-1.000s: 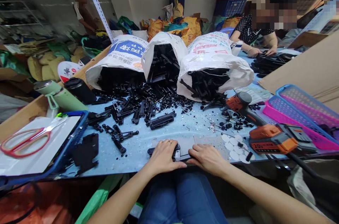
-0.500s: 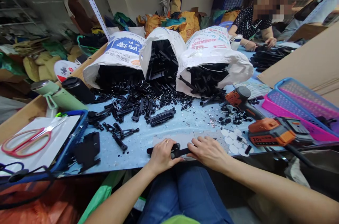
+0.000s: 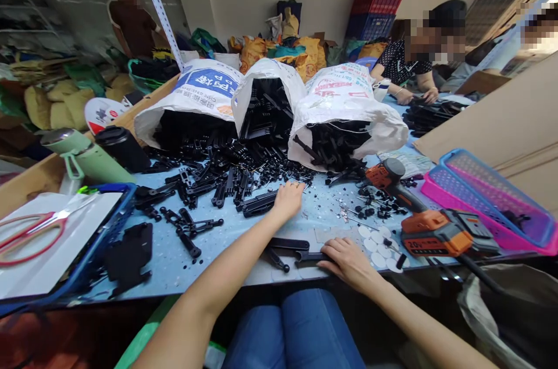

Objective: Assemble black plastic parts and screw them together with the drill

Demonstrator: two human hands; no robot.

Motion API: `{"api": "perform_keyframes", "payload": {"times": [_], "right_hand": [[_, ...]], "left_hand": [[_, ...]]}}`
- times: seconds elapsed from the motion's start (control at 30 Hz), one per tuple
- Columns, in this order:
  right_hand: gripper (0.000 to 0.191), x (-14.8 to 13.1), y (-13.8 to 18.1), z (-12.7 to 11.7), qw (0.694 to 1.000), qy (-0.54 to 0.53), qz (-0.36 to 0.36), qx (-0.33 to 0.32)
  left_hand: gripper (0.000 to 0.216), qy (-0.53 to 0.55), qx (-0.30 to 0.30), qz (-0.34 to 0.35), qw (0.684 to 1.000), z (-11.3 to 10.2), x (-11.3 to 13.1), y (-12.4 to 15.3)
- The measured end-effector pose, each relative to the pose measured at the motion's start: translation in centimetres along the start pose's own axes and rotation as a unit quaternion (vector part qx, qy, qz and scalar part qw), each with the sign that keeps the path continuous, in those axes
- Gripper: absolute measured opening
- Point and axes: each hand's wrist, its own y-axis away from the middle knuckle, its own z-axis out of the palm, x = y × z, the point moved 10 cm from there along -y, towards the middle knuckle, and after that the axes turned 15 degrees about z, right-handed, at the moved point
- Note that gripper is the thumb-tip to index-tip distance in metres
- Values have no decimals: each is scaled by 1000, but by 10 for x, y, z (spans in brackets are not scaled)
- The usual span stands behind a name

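My left hand is stretched out away from me, palm down, fingers loose and apart, nothing gripped. The fingertips sit right at the near edge of the pile of black parts, and a long black clip lies just off the hand's left side.

My right hand sits close to the near edge of the worktop, lying over one end of a black bar. The fingers curl down onto it, but I honestly can't tell if they're pinching it or just resting on top. My guess is it's pinned there so it doesn't slide off the edge. A flat black strip and a little pin piece lie just left of that hand, between my two arms.

On the right hand's far side are some white round pads lying flat, then an orange drill on its side, I'd say parked close for an easy grab. Beyond the left hand, three white sacks are tipped over with their mouths toward me, which is why the parts spill into reach.

Way off left there's a blue tray and a green flask. Far right are the stacked pink and blue baskets. A co-worker sits at the far end over a separate heap.
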Motion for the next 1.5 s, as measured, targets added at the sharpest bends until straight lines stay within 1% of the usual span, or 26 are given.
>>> {"api": "perform_keyframes", "payload": {"times": [0.07, 0.1, 0.17, 0.2, 0.27, 0.3, 0.33, 0.4, 0.43, 0.47, 0.53, 0.6, 0.67, 0.7, 0.77, 0.8, 0.87, 0.97, 1.03, 1.1, 1.2, 1.27, 1.33, 1.4, 1.47, 1.5], "right_hand": [[29, 16, 0, -1, 1000, -7, 28, -8], [29, 31, -3, -4, 998, 0, 61, 1], [29, 75, -12, -15, 984, 36, 169, 44], [28, 102, -17, -21, 968, 61, 234, 64], [26, 151, -25, -26, 932, 102, 339, 73], [25, 170, -30, -25, 920, 112, 370, 65], [22, 183, -35, -23, 915, 113, 384, 54], [18, 195, -44, -20, 916, 105, 385, 39], [18, 194, -47, -19, 920, 97, 379, 39], [18, 190, -48, -21, 923, 85, 372, 45], [18, 167, -49, -26, 939, 23, 336, 73], [17, 127, -49, -34, 955, -84, 266, 99], [20, 82, -49, -40, 960, -186, 190, 91], [22, 62, -49, -41, 959, -221, 163, 76], [22, 31, -48, -43, 954, -261, 142, 43], [20, 22, -48, -43, 952, -272, 140, 27], [17, 11, -48, -42, 947, -289, 142, -4], [16, 7, -48, -39, 942, -296, 147, -57], [16, 5, -49, -36, 943, -283, 149, -90], [17, 2, -52, -34, 948, -254, 149, -119], [19, -7, -60, -31, 956, -196, 149, -159], [19, -14, -67, -29, 963, -154, 137, -175], [15, -20, -75, -28, 966, -133, 118, -186], [7, -18, -80, -21, 956, -159, 128, -212], [13, -11, -78, -11, 931, -225, 162, -237], [17, -7, -75, -7, 922, -256, 174, -231]], "left_hand": [[24, 4, -7, 3, 1000, 10, -13, -32], [23, 6, -9, 8, 1000, 14, -15, -42], [22, 10, -6, 16, 1000, 20, -13, -51], [21, 11, -1, 20, 1000, 20, -10, -49], [20, 14, 15, 24, 999, 13, -3, -37], [19, 16, 23, 25, 999, 7, 0, -25], [19, 17, 27, 26, 999, -1, 2, -10], [19, 28, 47, 21, 998, -20, 1, 28], [20, 38, 60, 15, 997, -30, -2, 51], [20, 67, 94, 2, 993, -42, -7, 76], [19, 112, 131, -24, 985, -57, -16, 122], [20, 129, 132, -46, 982, -60, -21, 156], [22, 127, 118, -54, 983, -57, -20, 172], [22, 122, 111, -54, 985, -56, -18, 175], [23, 102, 103, -54, 988, -54, -14, 173], [23, 89, 102, -55, 989, -54, -13, 170], [22, 67, 100, -54, 991, -55, -10, 165], [21, 46, 78, -29, 995, -53, -1, 158], [22, 26, 56, -13, 998, -50, 4, 156], [23, 11, 48, -10, 999, -48, 5, 155], [23, -3, 53, 4, 999, -47, 6, 153], [25, -20, 52, 27, 998, -46, 8, 152], [25, -47, 47, 34, 997, -45, 11, 152], [24, -78, 57, 30, 995, -48, 17, 152], [29, -86, 67, 58, 992, -46, 34, 146], [36, -74, 64, 83, 992, -42, 46, 142]]}}
